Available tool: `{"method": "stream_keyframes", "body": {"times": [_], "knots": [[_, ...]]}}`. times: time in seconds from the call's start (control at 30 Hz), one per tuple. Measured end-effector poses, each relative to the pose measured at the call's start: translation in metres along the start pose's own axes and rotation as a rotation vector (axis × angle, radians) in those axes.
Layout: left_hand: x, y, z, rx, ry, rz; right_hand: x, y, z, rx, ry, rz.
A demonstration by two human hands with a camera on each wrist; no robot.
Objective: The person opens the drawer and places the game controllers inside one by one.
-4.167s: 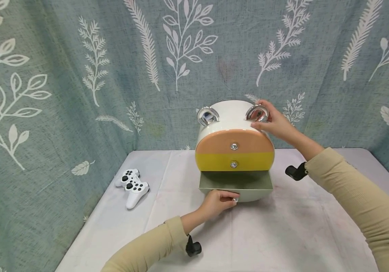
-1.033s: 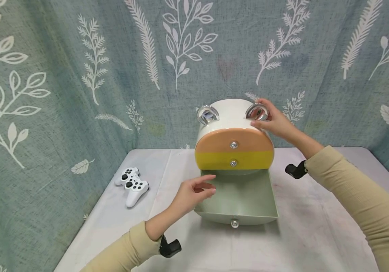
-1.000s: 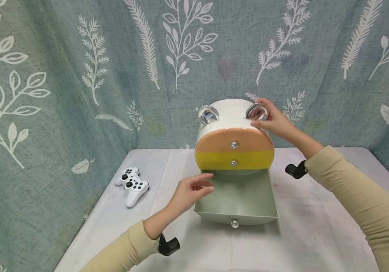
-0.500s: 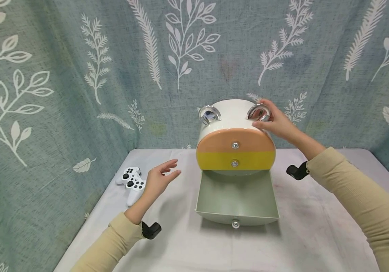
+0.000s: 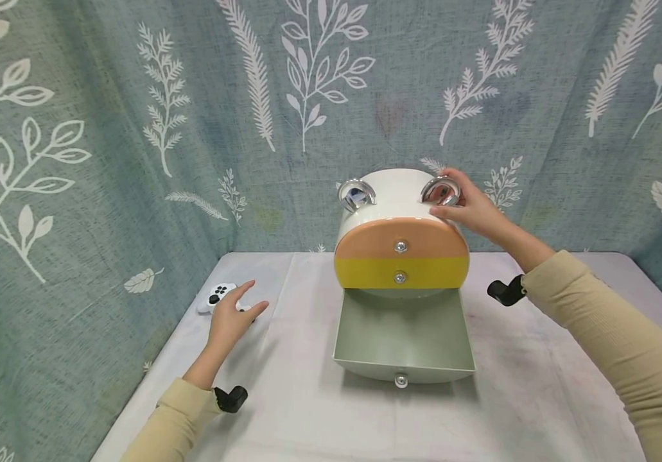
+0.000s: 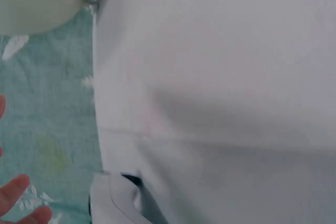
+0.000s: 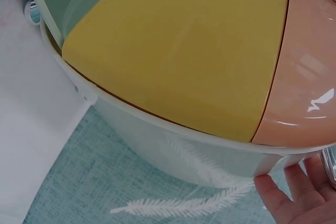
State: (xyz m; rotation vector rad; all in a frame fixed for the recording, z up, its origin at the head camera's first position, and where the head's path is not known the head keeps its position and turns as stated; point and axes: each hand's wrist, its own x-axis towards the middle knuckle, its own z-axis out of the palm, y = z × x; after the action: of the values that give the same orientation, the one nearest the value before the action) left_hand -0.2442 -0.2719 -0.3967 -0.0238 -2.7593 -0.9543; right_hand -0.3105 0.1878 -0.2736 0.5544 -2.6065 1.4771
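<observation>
In the head view, my left hand hovers over a white game controller, thumb and fingers spread apart, covering part of it. The controller's grip shows at the bottom of the left wrist view, near my fingertips. A rounded white drawer box has an orange top drawer, a yellow middle drawer and a grey-green bottom drawer, which is pulled out with a bare inside. My right hand holds the box by its right chrome ear, thumb against the white shell.
The box stands toward the back of a table with a pale cloth. A blue-green leaf-patterned curtain hangs behind and along the left side. A second chrome ear is on the box's left.
Earlier my left hand pinched the bottom drawer's knob; the drawer then came further out and the hand let go. It has since moved left over the controller. My right hand has stayed put.
</observation>
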Motion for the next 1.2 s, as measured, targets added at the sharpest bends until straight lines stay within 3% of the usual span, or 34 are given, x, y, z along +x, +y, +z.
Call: {"method": "stream_keyframes", "body": {"times": [0.17, 0.3, 0.47, 0.63, 0.9, 1.07, 1.2], "knots": [[0.0, -0.02, -0.007, 0.077, -0.013, -0.065, -0.001, 0.0, 0.0, -0.003, -0.007, 0.009], [0.001, -0.033, -0.008, 0.088, -0.034, -0.163, -0.001, 0.0, 0.0, -0.012, 0.002, 0.009], [0.004, -0.043, -0.004, 0.08, -0.039, -0.259, -0.001, 0.001, 0.0, -0.003, -0.002, 0.004], [0.007, -0.05, 0.001, 0.082, -0.092, -0.323, 0.0, 0.0, 0.0, 0.012, -0.012, -0.004], [0.012, -0.061, 0.005, 0.083, -0.163, -0.358, -0.001, -0.001, 0.0, 0.011, -0.013, 0.006], [0.013, -0.069, 0.006, 0.075, -0.163, -0.354, -0.001, 0.0, 0.0, 0.002, 0.001, -0.005], [0.011, -0.07, 0.007, 0.08, -0.124, -0.356, 0.0, 0.0, 0.001, 0.004, 0.007, -0.017]]}}
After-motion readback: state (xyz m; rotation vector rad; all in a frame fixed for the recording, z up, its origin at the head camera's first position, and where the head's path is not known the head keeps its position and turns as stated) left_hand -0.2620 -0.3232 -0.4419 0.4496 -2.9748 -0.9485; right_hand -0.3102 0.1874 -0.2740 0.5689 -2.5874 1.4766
